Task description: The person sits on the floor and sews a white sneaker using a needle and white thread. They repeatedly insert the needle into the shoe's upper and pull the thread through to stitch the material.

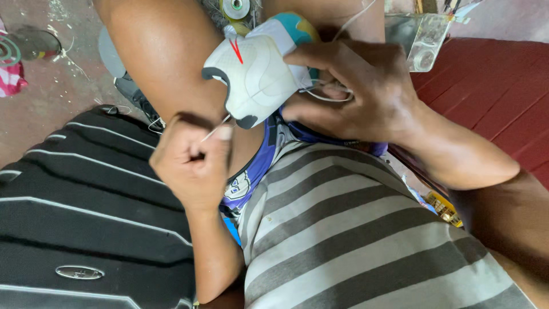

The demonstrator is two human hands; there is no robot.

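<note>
Nearest the camera, a grey and cream striped shirt (354,240) fills the lower right, worn by the person looking down at their own lap. Just above it, a small white shoe upper (251,77) with black edging, a red mark and a teal and yellow patch rests against the bare knee (166,51). The right hand (360,91) wraps over the shoe piece from the right, its grip closed on it, thumb and fingers pressing the fabric. White thread (331,97) loops out under those fingers. The left hand (191,163) sits just below and left of the shoe piece, curled into a fist, its grip closed on a thin needle (214,130) whose tip touches the shoe's lower edge. Blue shorts (257,166) show between the hands. To the left lies a black ribbed suitcase (86,217) with grey stripes. Beyond the knee, a spool (235,8) sits on the floor. At the upper right, a clear plastic box (422,40) stands on a dark red surface (492,86).
</note>
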